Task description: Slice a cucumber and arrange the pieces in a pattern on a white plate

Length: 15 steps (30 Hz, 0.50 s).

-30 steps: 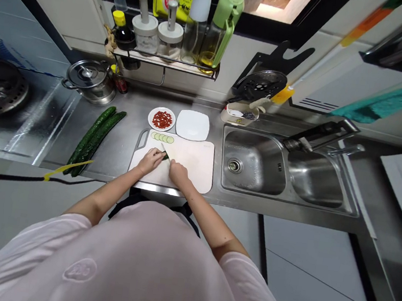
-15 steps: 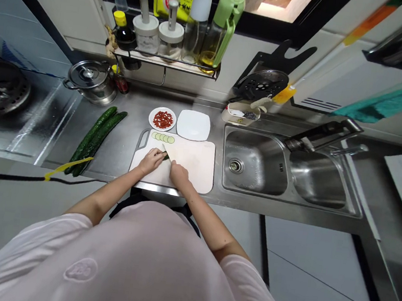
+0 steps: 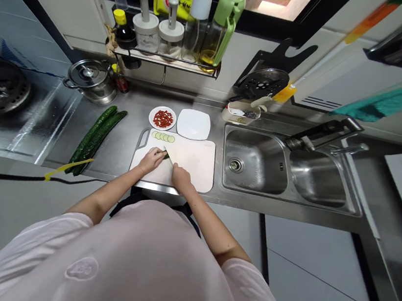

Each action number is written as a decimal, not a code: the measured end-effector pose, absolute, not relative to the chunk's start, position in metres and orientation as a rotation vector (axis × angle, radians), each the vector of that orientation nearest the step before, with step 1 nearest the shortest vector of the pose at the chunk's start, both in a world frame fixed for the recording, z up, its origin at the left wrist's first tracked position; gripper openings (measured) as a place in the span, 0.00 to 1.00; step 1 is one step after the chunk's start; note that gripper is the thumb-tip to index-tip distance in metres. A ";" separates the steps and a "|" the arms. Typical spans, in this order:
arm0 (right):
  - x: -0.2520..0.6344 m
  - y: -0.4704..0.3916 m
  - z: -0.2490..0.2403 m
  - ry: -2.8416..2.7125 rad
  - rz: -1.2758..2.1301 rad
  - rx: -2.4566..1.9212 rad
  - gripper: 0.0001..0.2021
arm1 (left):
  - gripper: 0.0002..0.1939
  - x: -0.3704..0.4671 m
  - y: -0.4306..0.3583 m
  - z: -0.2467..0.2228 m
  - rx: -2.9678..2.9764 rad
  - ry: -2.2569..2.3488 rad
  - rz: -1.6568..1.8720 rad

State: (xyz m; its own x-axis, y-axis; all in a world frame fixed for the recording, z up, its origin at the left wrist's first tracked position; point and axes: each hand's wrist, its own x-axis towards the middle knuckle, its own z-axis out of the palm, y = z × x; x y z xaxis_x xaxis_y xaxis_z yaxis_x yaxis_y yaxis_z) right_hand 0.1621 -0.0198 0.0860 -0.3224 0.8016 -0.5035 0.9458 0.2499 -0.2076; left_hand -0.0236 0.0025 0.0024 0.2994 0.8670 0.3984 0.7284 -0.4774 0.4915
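Observation:
My left hand is closed over a short piece of cucumber on the white cutting board; most of the piece is hidden under the fingers. Wrapped round the handle of a knife, my right hand keeps the blade beside the cucumber, pointing away and to the left. Whether the edge touches the cucumber I cannot tell. Several round cucumber slices lie in an overlapping row at the board's far left. Behind the board are a round plate of chopped red pieces and a white square plate.
Two whole cucumbers lie on the steel counter at the left, near a lidded pot. A double sink is to the right. A rack of jars and bottles hangs above the counter's back.
My right hand and the knife have shifted slightly to the right, away from my left hand. My left hand stays on the cucumber, and the slices lie as before.

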 end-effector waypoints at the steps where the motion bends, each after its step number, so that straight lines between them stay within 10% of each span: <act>1: 0.164 -0.022 0.086 2.223 -0.700 1.616 0.12 | 0.14 -0.024 0.003 0.002 2.349 1.467 0.935; 15: 0.150 -0.004 0.088 2.275 -0.687 1.605 0.11 | 0.14 -0.023 0.002 0.003 2.350 1.467 0.948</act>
State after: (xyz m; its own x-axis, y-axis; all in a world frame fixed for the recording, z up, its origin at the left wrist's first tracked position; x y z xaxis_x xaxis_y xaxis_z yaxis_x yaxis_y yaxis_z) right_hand 0.1496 -0.0039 0.0881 -0.3480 0.8066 -0.4778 0.9363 0.2728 -0.2214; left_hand -0.0230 0.0018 0.0033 0.2962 0.8638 0.4075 0.7266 -0.4807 0.4908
